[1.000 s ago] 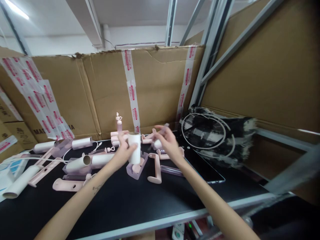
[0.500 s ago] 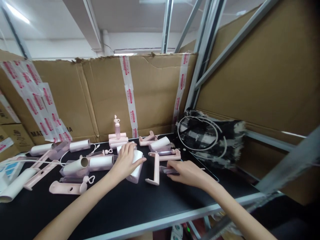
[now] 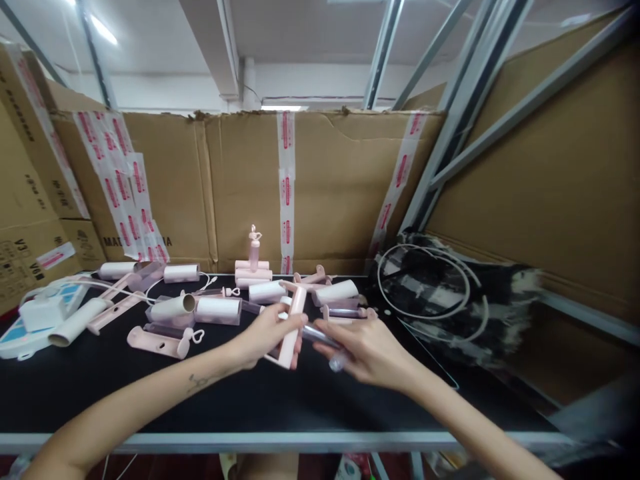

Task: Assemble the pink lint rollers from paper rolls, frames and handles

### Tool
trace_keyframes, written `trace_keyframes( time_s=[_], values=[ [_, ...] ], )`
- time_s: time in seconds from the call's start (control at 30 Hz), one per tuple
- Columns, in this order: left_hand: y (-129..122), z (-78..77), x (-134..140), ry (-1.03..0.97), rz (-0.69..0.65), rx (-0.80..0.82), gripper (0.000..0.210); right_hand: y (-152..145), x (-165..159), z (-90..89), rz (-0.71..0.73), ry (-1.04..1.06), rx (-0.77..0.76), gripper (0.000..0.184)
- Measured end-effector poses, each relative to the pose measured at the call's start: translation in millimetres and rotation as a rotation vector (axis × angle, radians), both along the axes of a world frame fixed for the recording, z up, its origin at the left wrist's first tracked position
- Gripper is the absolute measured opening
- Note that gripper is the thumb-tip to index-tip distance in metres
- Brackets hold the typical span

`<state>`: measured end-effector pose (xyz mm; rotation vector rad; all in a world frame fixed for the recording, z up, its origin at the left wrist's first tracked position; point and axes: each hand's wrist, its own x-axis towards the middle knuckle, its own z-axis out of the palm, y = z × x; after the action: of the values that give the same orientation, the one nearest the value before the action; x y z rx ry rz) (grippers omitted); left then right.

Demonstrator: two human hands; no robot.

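Observation:
My left hand [image 3: 263, 337] is closed around a pale pink bracket [image 3: 295, 320] with bent ends, lifted over the black table. My right hand [image 3: 373, 350] grips a slim see-through tube [image 3: 320, 335], its near end close to the bracket's side. Whether tube and bracket touch I cannot tell. Behind the hands lie a white cylinder [image 3: 336, 292] and another tube on a pink bracket [image 3: 350, 313]. To the left, a pink piece with a heart-shaped loop [image 3: 159, 343] rests beside a white cylinder in a clear sleeve [image 3: 218, 310].
Pink tubes [image 3: 253, 275] are stacked at the back, a small loop-topped bottle [image 3: 255, 255] upright on them. White tubes [image 3: 80, 321] and a power strip [image 3: 45, 320] with cables lie left. Coiled cable [image 3: 469, 293] rests on checked cloth at right. Cardboard walls [image 3: 330, 193] enclose the back.
My left hand has let go of the white cylinder piece and picked up the pink bracket. My right hand has raised the clear tube towards it. The camera view has turned left.

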<state>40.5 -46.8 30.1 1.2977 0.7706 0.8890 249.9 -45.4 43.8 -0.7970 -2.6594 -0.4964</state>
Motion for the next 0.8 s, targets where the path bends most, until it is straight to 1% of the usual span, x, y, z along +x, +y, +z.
trace_keyframes(
  time_s=[0.1, 0.17, 0.2, 0.27, 0.37, 0.43, 0.5, 0.57, 0.6, 0.67, 0.7, 0.73, 0.77, 0.8],
  values=[
    [9, 7.3, -4, 0.004, 0.006, -0.116, 0.034, 15, -8, 7.3, 0.023, -0.021, 0.045, 0.028],
    [12, 9.0, -7, 0.034, -0.007, -0.2, 0.035, 17, -15, 12.8, 0.039, -0.051, 0.085, 0.029],
    [11, 9.0, -9, 0.051, -0.01, -0.2, 0.035, 16, -17, 16.2, 0.042, -0.069, 0.089, 0.029],
    [6, 7.8, -14, 0.07, -0.014, -0.121, 0.037, 9, -20, 24.3, 0.056, -0.106, 0.054, 0.028],
    [-12, 6.0, -22, 0.044, -0.01, 0.034, 0.038, -5, -19, 35.8, 0.112, -0.093, -0.023, 0.028],
    [-27, 5.0, -26, 0.047, -0.043, 0.062, 0.039, -17, -18, 39.1, 0.18, -0.05, -0.076, 0.029],
    [-44, 3.0, -27, 0.07, -0.12, 0.038, 0.039, -29, -22, 37.3, 0.239, -0.031, -0.151, 0.029],
    [-58, 0.0, -26, 0.048, -0.187, -0.032, 0.038, -39, -26, 31.3, 0.263, -0.042, -0.203, 0.029],
    [-64, -1.4, -27, 0.011, -0.187, -0.081, 0.037, -43, -26, 27.3, 0.266, -0.056, -0.212, 0.028],
    [-73, -2.2, -40, -0.059, -0.156, -0.183, 0.033, -44, -14, 18.3, 0.257, -0.081, -0.192, 0.027],
    [-74, -1.2, -52, -0.103, -0.081, -0.222, 0.03, -41, -1, 13.7, 0.236, -0.077, -0.17, 0.027],
    [-74, 0.6, -68, -0.103, -0.063, -0.224, 0.029, -36, 15, 9.3, 0.189, -0.053, -0.118, 0.026],
    [-73, 2.9, -87, -0.12, -0.006, -0.201, 0.029, -28, 35, 5.1, 0.106, -0.001, -0.088, 0.027],
    [-69, 5.2, -105, -0.178, 0.212, -0.108, 0.026, -19, 55, 1.3, 0.018, 0.141, 0.013, 0.028]
  ],
)
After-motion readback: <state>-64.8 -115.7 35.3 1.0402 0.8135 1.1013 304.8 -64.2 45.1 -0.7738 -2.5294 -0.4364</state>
